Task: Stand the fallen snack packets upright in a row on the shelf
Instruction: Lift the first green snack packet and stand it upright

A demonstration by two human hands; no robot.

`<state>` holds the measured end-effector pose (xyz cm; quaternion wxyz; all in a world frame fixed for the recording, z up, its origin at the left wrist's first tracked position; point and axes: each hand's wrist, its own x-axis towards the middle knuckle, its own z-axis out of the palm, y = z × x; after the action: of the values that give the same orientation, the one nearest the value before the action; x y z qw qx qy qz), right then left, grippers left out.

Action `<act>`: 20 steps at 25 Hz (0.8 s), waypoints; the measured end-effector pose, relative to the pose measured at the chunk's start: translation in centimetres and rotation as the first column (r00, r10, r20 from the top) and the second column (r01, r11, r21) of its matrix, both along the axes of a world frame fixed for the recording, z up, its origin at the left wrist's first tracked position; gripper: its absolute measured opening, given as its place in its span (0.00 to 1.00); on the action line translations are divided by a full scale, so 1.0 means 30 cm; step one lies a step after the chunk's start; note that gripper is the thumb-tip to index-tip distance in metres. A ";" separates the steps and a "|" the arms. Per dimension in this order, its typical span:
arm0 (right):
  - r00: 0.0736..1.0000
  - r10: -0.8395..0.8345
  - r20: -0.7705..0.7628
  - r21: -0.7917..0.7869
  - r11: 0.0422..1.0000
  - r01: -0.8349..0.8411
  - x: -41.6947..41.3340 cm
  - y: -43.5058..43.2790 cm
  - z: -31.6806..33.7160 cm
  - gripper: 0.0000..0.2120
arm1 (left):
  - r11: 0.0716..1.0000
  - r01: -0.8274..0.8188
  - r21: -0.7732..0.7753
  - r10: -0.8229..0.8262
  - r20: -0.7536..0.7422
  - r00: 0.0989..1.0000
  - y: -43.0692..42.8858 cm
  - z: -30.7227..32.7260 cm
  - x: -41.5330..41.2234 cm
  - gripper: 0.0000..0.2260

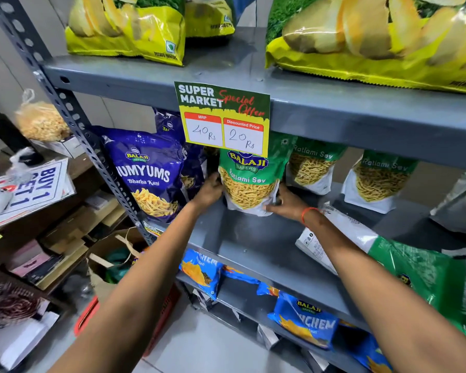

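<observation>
Your left hand (209, 191) and right hand (285, 204) clasp the green-and-white Ratlami Sev pouch (249, 181), upright near the grey metal shelf's (253, 243) back-left. Next: release, then lift the fallen green pouch (404, 261) at its front edge.

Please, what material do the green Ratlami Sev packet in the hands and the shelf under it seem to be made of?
Ratlami Sev packet: probably glossy plastic film; it shines and creases, printed green above and white below. Shelf: seemingly grey painted metal, with a smooth dull sheen and a thin folded front edge.
</observation>
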<state>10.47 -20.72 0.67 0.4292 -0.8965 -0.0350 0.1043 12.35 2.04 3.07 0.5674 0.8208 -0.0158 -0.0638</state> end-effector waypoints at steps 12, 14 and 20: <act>0.994 -0.085 0.065 0.005 0.996 0.085 -0.233 0.221 0.009 0.28 | 0.999 -0.051 0.000 0.051 0.005 0.999 0.132 -0.121 -0.127 0.18; 0.994 -0.081 0.069 0.004 0.997 0.081 -0.245 0.235 0.014 0.28 | 0.997 -0.068 0.029 0.068 0.020 0.998 0.137 -0.110 -0.143 0.17; 0.992 -0.098 0.083 -0.038 0.994 0.101 -0.263 0.221 0.036 0.23 | 0.946 -0.262 0.189 0.206 0.272 0.940 0.062 -0.068 -0.244 0.20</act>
<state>2.58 -14.10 1.76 0.4129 -0.9095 -0.0055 0.0472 5.03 3.89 1.03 0.4688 0.8766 0.0187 0.1066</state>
